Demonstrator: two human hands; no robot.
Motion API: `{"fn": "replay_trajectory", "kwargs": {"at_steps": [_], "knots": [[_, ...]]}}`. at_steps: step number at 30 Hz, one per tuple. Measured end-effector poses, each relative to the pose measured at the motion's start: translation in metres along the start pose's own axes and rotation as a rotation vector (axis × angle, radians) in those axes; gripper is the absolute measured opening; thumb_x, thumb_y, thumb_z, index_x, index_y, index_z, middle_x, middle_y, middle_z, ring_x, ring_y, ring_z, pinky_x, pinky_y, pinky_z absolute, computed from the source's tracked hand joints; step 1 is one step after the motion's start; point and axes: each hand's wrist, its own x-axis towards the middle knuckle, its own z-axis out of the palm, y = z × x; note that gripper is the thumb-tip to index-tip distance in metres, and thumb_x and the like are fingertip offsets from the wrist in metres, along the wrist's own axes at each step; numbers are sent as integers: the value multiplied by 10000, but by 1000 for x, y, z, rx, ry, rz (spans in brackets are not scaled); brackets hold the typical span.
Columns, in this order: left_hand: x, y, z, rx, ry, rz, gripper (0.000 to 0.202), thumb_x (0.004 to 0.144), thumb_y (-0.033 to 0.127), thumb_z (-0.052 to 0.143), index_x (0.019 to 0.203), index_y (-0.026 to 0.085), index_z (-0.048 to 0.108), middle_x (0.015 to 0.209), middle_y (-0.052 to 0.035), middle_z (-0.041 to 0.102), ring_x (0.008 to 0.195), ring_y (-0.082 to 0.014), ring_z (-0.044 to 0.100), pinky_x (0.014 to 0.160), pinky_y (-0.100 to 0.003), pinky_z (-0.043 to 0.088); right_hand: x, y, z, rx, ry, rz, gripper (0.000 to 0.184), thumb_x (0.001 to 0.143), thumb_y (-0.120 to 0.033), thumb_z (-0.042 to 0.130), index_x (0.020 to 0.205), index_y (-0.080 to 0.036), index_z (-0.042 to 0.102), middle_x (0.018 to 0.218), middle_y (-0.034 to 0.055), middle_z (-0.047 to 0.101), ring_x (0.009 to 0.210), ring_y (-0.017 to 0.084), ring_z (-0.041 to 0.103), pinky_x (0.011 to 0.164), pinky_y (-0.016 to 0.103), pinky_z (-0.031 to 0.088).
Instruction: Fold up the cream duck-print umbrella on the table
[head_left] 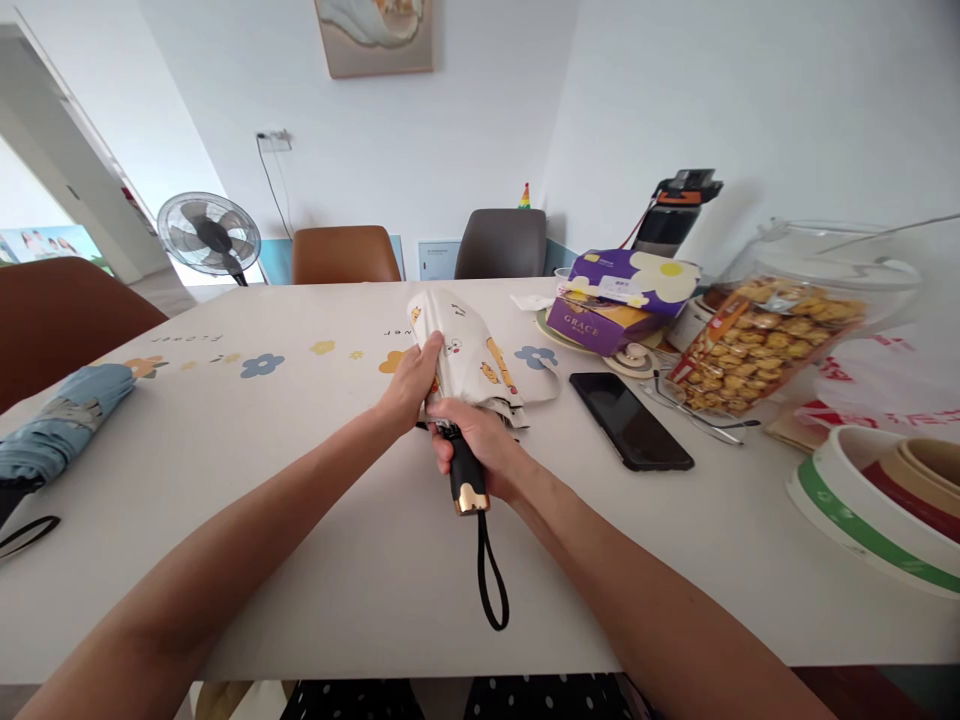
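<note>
A cream folding umbrella (469,350) with small cartoon prints is between my hands over the middle of the table. Its canopy is collapsed but loose, with fabric spreading to the right. My right hand (480,440) is wrapped round the top of the black handle (466,470), which ends in a gold cap with a black wrist loop (491,580) hanging toward me. On the left side of the canopy, my left hand (417,380) grips the fabric, its thumb lying along it; the other fingers are mostly hidden. A blue folded umbrella (71,420) lies at the far left.
Right of the umbrella are a black phone (631,420), eyeglasses (701,415), purple boxes (600,320), a dark bottle (673,215), a clear snack jar (780,330) and tape rolls (862,510). Chairs (345,255) and a fan (210,235) stand beyond the white table (315,580).
</note>
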Motion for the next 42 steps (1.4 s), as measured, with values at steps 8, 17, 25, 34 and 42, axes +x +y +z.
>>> {"fn": "replay_trajectory", "kwargs": {"at_steps": [8,17,25,34,42], "knots": [[11,10,-11,-301,-47,-172,372,605,319,718,897,109,623,839,-117,680,758,-228,642,679,-312,539,0,8,4,-66,-56,38,175,694,-282,591,649,-154,479,441,-27,484,352,97,460,361,216,418],[7,12,-8,-312,116,-96,281,579,222,693,820,104,609,711,-84,668,693,-226,646,658,-326,554,3,13,5,-71,-13,-4,241,684,-332,642,799,-143,547,727,17,574,372,72,480,312,222,430],[5,14,-10,-291,73,-58,283,613,267,667,855,135,600,738,-63,670,729,-216,644,691,-322,544,0,6,2,-43,-120,84,314,683,-350,664,912,-164,557,865,58,613,408,88,541,324,209,430],[3,19,-10,-313,76,-59,308,600,277,680,863,137,600,779,-72,676,765,-235,644,696,-336,545,1,9,8,22,-34,4,264,651,-329,683,786,-143,552,736,9,571,386,73,498,297,204,399],[11,20,-13,-312,36,-85,377,596,312,703,922,141,621,803,-91,683,784,-242,643,702,-339,541,0,8,8,-68,3,-24,198,681,-303,640,723,-150,523,549,-23,531,304,65,413,281,210,363]]}}
